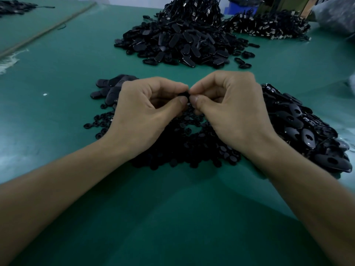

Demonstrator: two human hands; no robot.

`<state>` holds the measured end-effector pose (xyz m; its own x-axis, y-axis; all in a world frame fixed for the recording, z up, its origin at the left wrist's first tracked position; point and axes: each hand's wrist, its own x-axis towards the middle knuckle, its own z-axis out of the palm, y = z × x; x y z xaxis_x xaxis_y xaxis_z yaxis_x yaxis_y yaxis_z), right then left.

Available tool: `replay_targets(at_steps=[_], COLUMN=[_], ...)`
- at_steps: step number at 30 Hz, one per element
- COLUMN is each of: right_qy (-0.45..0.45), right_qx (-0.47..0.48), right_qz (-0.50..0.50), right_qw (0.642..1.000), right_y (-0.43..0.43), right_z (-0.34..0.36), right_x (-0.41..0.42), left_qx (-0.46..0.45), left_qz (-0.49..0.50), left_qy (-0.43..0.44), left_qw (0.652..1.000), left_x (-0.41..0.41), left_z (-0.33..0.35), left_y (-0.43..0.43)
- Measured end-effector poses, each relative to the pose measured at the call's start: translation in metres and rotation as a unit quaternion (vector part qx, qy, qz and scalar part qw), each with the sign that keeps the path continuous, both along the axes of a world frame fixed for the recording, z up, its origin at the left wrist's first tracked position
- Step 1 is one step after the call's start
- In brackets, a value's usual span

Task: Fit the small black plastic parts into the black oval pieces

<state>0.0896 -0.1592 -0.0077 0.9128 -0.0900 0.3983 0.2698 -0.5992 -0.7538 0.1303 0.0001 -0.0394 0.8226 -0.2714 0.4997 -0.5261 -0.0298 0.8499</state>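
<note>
Black plastic piece [184,94] being pinched by both hands.
Left hand [142,110] and right hand [230,110] are hovering over the small-parts heap [184,146], each pinching the piece.

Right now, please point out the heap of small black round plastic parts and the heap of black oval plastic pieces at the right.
heap of small black round plastic parts [184,150]: head view, middle of the heap.
heap of black oval plastic pieces [307,135]: head view, an oval piece mid-heap.
</note>
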Motion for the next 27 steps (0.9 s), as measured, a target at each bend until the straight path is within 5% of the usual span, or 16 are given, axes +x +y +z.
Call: replay_targets(at_steps=[13, 21, 27], right_qy=[-0.020, -0.020, -0.022], right_qx=[-0.074, -0.081, -0.051], right_qz=[0.023, 0.053, 0.027], right_qw=[0.997, 0.995, 0.998], right_y=[0.010, 0.003, -0.009], right_z=[-0.003, 0.000, -0.002], right_x=[-0.006, -0.003, 0.003], left_qx=[0.127, 0.141, 0.057], left_qz=[0.130, 0.138, 0.071], left_qy=[-0.124, -0.117, -0.040], left_qw=[0.975, 0.973, 0.995], left_x=[-0.008, -0.002, 0.000], left_z=[0.003, 0.002, 0.001], left_y=[-0.001, 0.001, 0.000])
